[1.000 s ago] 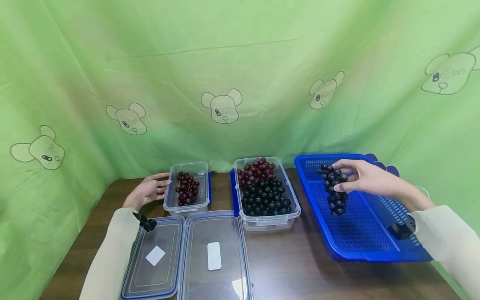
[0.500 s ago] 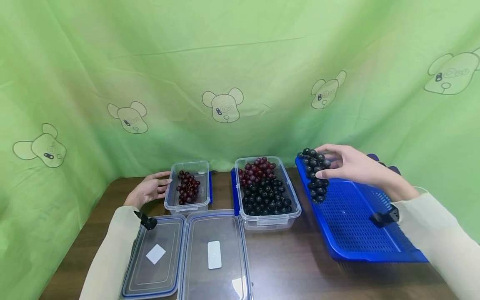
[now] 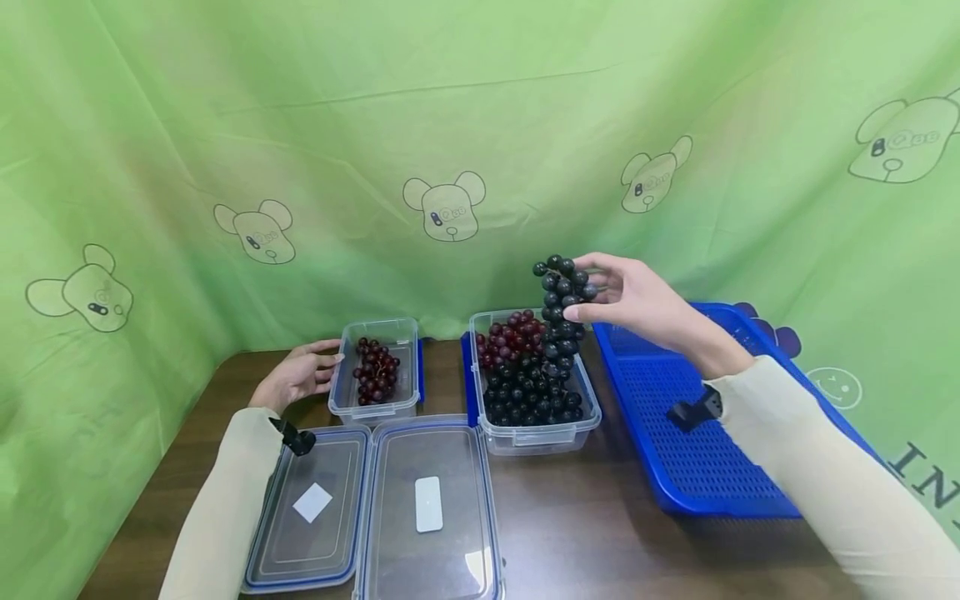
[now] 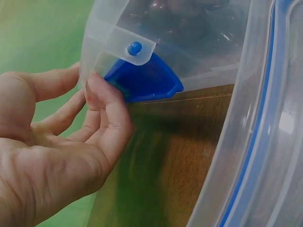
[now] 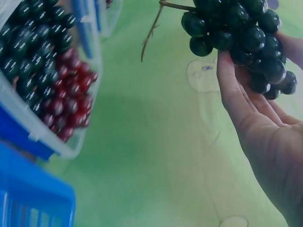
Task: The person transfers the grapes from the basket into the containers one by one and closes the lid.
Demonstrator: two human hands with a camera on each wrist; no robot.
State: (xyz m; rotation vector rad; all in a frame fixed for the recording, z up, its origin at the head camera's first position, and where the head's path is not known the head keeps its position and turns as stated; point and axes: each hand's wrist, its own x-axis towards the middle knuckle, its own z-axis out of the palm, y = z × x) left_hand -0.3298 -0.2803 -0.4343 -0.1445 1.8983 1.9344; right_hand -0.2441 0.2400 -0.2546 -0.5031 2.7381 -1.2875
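Observation:
My right hand [image 3: 630,296] grips a bunch of black grapes [image 3: 562,312], held upright above the larger clear food container [image 3: 540,437]. In the right wrist view, the fingers lie against the dark grapes [image 5: 251,40] and a bare stem sticks out. Red grapes [image 3: 510,337] lie at the back of that container, with black grapes [image 3: 528,396] in front. At the left, my left hand [image 3: 300,375] holds the side of the small clear container [image 3: 375,412], which has a bunch of red grapes [image 3: 375,371] in it. Fingertips touch its edge by a blue clip [image 4: 142,78].
A blue basket [image 3: 660,492] stands on the right of the brown table [image 3: 570,533]. Two clear lids with blue seals, a small one [image 3: 300,554] and a large one [image 3: 442,558], lie in front of the containers. Behind hangs a green curtain [image 3: 345,150].
My right hand has carried the black grapes left and up, from over the blue basket to over the larger container. My left hand stays at the small container.

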